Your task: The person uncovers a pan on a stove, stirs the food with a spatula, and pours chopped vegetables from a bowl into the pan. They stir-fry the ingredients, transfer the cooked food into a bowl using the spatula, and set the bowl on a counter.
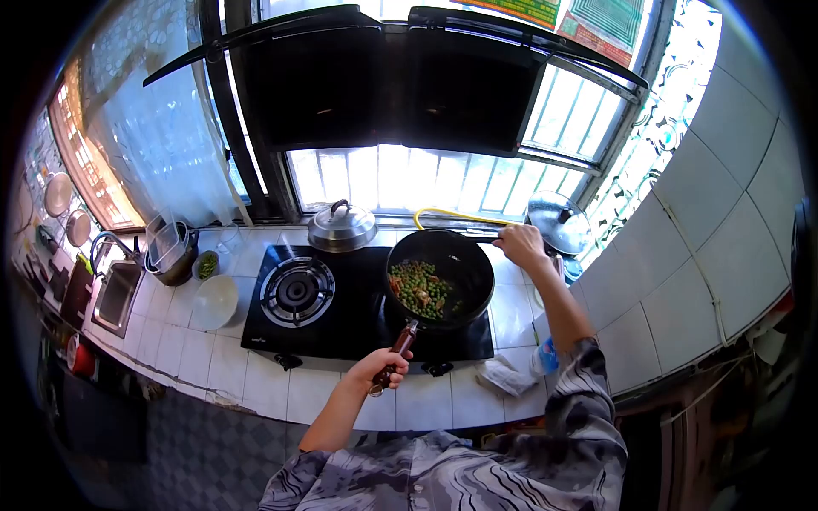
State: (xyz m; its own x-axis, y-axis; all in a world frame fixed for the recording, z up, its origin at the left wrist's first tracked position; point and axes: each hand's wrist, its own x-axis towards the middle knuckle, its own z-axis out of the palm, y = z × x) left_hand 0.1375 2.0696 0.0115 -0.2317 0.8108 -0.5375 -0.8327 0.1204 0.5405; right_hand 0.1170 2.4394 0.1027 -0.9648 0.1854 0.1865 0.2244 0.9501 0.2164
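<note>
A black wok (470, 271) sits over the right side of the gas stove (341, 338), its inside facing me. Green peas (416, 285) mixed with reddish-brown bits lie towards the wok's left side. My left hand (381, 368) is closed around the wok's reddish-brown handle (404, 339), which points towards me. Beyond the wok's far right rim, my right hand (521, 245) is closed on a dark handle (484, 239). Whether that handle is part of the wok or a separate utensil I cannot tell.
A bare burner (297, 291) is on the left. Behind it stands a domed metal lid (342, 226); a glass lid (558, 223) leans at right. A white bowl (215, 301), a sink (118, 298) and a cloth (509, 375) are around. The range hood (392, 85) hangs overhead.
</note>
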